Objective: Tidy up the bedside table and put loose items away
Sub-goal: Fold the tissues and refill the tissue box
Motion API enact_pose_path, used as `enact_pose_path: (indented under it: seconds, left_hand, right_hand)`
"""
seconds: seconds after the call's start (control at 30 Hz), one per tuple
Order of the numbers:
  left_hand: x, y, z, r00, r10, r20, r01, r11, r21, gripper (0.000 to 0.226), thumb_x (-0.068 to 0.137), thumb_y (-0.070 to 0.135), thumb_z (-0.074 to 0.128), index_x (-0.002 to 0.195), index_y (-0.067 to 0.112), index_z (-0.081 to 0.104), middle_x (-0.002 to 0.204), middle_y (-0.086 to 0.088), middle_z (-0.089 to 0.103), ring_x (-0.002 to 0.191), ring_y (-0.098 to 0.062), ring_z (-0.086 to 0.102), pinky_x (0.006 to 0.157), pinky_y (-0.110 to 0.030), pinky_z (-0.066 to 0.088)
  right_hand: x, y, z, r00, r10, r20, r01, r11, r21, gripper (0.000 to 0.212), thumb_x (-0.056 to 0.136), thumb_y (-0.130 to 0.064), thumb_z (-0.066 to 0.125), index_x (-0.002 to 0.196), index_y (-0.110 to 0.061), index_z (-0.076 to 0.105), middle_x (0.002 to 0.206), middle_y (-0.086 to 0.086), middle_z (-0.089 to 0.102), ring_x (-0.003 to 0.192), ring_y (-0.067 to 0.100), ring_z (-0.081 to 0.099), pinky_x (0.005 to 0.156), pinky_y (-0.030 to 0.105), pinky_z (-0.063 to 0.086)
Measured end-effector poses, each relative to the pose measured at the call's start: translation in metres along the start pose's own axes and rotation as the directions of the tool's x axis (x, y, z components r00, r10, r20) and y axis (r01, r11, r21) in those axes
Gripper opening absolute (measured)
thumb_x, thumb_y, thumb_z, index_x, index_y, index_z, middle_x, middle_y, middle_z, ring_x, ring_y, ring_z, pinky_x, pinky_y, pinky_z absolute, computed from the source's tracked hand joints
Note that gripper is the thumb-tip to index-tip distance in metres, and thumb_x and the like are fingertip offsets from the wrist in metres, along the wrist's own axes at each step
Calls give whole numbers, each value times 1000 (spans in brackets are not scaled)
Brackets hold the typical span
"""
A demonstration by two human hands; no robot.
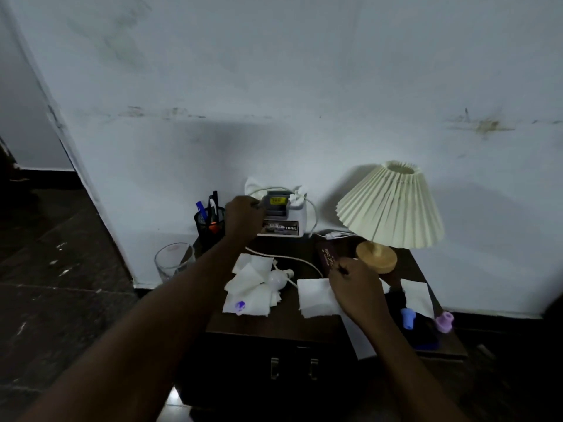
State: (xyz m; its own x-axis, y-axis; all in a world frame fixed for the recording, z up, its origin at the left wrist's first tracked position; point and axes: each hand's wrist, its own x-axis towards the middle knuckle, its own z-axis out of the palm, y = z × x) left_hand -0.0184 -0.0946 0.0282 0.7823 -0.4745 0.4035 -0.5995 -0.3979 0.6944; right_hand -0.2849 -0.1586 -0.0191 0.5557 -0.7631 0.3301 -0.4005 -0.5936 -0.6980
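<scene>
Reaching in with both hands at once: left hand (243,215) is curled on the left edge of the white OPEL box (285,222) at the back of the bedside table (274,325). I read that as steadying or lifting it, since its white cable (289,257) trails loose across the top toward the tissues (249,292). Right hand (356,289) sits knuckles-up on a flat tissue sheet (313,296), fingertips curled at the near end of the dark case (327,254) beside the lamp base (377,257) (I can't tell if it's pinching the case, the sheet, or nothing). The box is in the left grip. Bulb (278,278), blue cap (407,318) and purple cap (444,321) lie apart from both hands.
</scene>
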Motion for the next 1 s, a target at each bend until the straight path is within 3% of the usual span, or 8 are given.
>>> enact_pose_path:
  seconds: [0.1, 0.27, 0.4, 0.47, 0.6, 0.67, 0.83, 1.0]
  left_hand:
    - [-14, 17, -36, 997, 37, 61, -42, 996, 84, 33, 94, 38, 72, 85, 8, 79, 72, -8, 75, 63, -21, 71, 56, -29, 55]
    - [-66, 29, -81, 998, 2, 57, -10, 990, 138, 27, 90, 43, 74, 89, 17, 83, 76, -3, 76, 59, -6, 59, 54, -19, 41]
    - [-117, 28, -103, 994, -65, 90, 59, 996, 64, 25, 85, 41, 81, 99, 20, 83, 80, 1, 77, 71, -11, 67, 65, -30, 54]
    - [-141, 25, -111, 988, -116, 103, 113, 993, 36, 27, 82, 43, 83, 97, 21, 82, 77, 3, 77, 72, -14, 70, 68, -35, 57]
    - [-185, 16, -116, 978, -160, 137, 155, 987, 46, 13, 87, 34, 81, 86, 21, 80, 63, 10, 70, 54, -1, 65, 48, -16, 43]
    - [-209, 11, -111, 971, -185, 150, 188, 982, -8, 11, 88, 29, 80, 91, 19, 80, 66, 12, 71, 58, 5, 66, 48, -7, 42]
    - [-247, 9, -91, 975, -204, 84, 211, 973, -89, 22, 86, 31, 81, 107, 26, 80, 80, 17, 74, 75, 0, 70, 74, -32, 62]
    - [-263, 7, -81, 988, -157, 6, 157, 987, -36, 20, 88, 34, 79, 108, 30, 79, 90, 11, 79, 79, -3, 71, 74, -27, 58]
  right_hand:
    - [-2, 1, -7, 997, -72, -5, 71, 986, -152, 27, 93, -15, 58, 69, -21, 47, 67, -1, 54, 63, 18, 55, 61, 31, 35]
    - [-8, -5, -26, 999, -35, 5, 35, 962, -269, 28, 94, -18, 57, 69, -19, 45, 67, -1, 51, 66, 23, 52, 60, 31, 31]
    - [-10, -11, -41, 999, -32, -19, 24, 951, -308, 22, 94, -19, 57, 74, -14, 53, 69, 1, 53, 72, 30, 62, 60, 31, 37]
    - [-9, -12, -48, 998, -11, 65, 29, 958, -285, 18, 95, -19, 57, 80, -10, 63, 76, 4, 59, 75, 27, 61, 63, 30, 39]
    - [-9, -8, -48, 935, 17, 355, 90, 955, -282, 23, 88, -19, 58, 65, -21, 55, 78, 4, 62, 82, 30, 66, 65, 34, 45]
    - [-12, -8, -44, 946, 7, 323, 104, 941, -323, 20, 87, -19, 56, 67, -18, 57, 80, 8, 64, 81, 33, 67, 66, 38, 51]
    - [-13, -16, -40, 981, -16, 193, 78, 943, -322, 19, 90, -18, 51, 80, -10, 65, 80, 12, 68, 76, 33, 67, 65, 40, 55]
    - [-14, -16, -39, 985, -23, 173, 80, 939, -334, 20, 93, -16, 51, 77, -11, 61, 81, 13, 68, 77, 34, 66, 63, 35, 48]
